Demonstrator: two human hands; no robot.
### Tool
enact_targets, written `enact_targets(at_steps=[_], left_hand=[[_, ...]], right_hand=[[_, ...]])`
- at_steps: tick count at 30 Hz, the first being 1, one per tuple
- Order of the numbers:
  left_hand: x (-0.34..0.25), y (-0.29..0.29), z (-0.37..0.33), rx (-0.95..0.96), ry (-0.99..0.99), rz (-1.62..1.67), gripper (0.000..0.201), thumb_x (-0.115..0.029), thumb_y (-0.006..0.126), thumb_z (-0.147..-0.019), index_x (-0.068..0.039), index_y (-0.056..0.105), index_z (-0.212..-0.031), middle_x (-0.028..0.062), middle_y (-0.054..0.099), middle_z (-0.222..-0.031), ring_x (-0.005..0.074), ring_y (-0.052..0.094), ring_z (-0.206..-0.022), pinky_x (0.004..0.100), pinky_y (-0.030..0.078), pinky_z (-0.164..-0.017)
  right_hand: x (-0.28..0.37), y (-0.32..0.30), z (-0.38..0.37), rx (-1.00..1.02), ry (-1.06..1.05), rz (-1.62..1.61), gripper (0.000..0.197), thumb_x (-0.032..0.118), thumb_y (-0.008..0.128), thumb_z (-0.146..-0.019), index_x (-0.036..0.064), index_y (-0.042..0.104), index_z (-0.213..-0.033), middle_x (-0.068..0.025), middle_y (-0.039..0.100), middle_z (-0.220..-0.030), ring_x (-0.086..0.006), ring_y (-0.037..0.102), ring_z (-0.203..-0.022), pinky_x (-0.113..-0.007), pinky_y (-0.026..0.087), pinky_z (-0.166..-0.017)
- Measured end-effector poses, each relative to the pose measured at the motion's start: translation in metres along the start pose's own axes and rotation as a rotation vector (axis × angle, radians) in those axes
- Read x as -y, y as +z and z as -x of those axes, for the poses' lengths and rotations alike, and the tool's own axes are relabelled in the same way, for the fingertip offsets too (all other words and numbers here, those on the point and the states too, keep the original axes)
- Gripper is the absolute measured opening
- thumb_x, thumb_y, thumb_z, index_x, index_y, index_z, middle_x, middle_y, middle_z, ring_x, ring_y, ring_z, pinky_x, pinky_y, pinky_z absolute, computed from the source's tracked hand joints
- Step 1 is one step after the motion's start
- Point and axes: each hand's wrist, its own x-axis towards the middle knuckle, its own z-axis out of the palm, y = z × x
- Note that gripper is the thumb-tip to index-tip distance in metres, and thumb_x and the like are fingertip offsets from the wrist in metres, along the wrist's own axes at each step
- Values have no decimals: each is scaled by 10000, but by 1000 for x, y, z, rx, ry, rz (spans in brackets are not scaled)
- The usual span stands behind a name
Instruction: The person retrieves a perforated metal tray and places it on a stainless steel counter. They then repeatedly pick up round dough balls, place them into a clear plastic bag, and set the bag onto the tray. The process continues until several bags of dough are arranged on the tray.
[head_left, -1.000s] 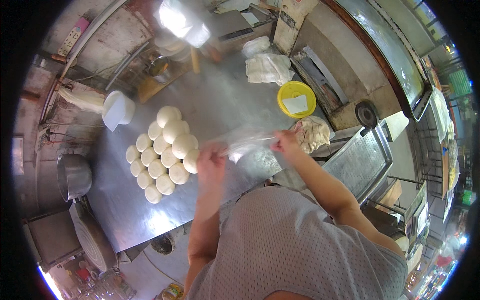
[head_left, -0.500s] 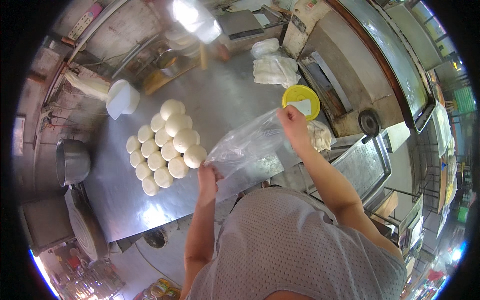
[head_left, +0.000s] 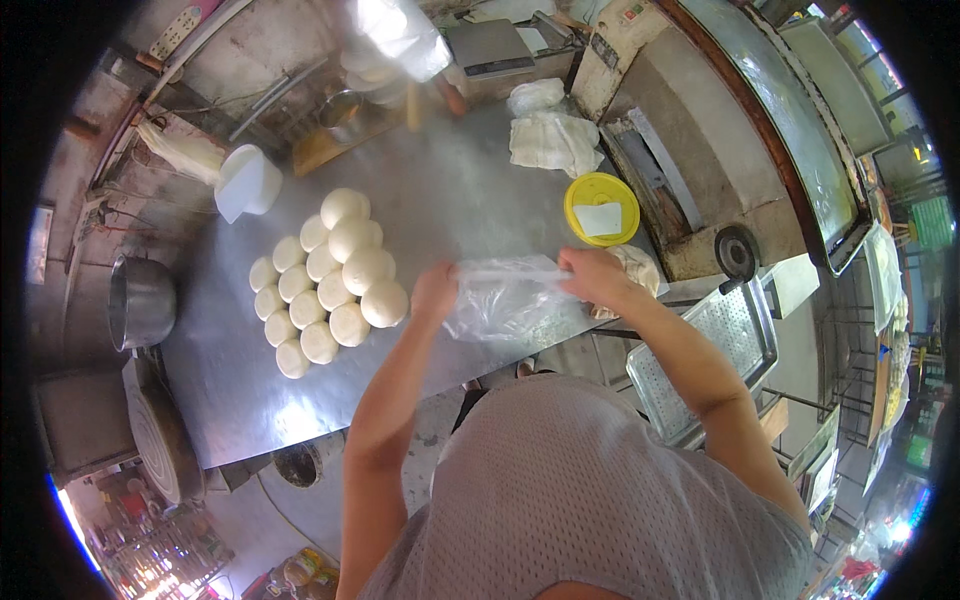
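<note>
We are gripping a clear plastic bag by its top edge with both hands, just right of the frame's centre. Our left hand is clenching the bag's left corner, fingers curled around the film; our right hand is pinching the right corner, fingers closed on it. The top edge is stretching taut between the two hands, and the rest of the bag is hanging crumpled below it, over the near edge of the steel table.

Just left of our left hand, dough balls are lying in a tight cluster on the table, touching each other, the nearest one just beside our left wrist. Behind our right hand a lump of dough is sitting at the table's right edge. Further up from it a yellow lid with a white slip on it is lying flat. Above that, toward the upper middle, white cloths are lying bunched.

In the upper left a white tub is standing tilted near the table's far corner. At the left edge of the frame a metal pot is standing beside the table. To the right, below our right forearm, a perforated metal tray is sitting well apart from the bag. Along the upper right a long griddle is running toward the frame's edge. At the top middle another person's blurred hands are working at the table's far side.
</note>
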Motion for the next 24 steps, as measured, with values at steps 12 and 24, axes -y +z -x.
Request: enact_targets(at_steps=[12, 24], left_hand=[[-93, -168, 83, -532, 365, -13, 374, -59, 586, -897, -7, 665, -1259, 204, 729, -1103, 380, 695, -995, 458, 532, -919], [23, -29, -15, 150, -29, -98, 424, -365, 519, -967, -16, 742, -1060, 291, 713, -1069, 465, 672, -1046, 536, 520, -906]], right_hand=[[40, -83, 8, -631, -304, -693, 269, 68, 582, -905, 80, 710, -1142, -176, 703, -895, -310, 691, -829, -386, 536, -704], [26, -28, -5, -161, -93, 96, 386, 87, 636, -854, 93, 654, -1240, -189, 703, -1128, -394, 678, -1088, -493, 537, -952]])
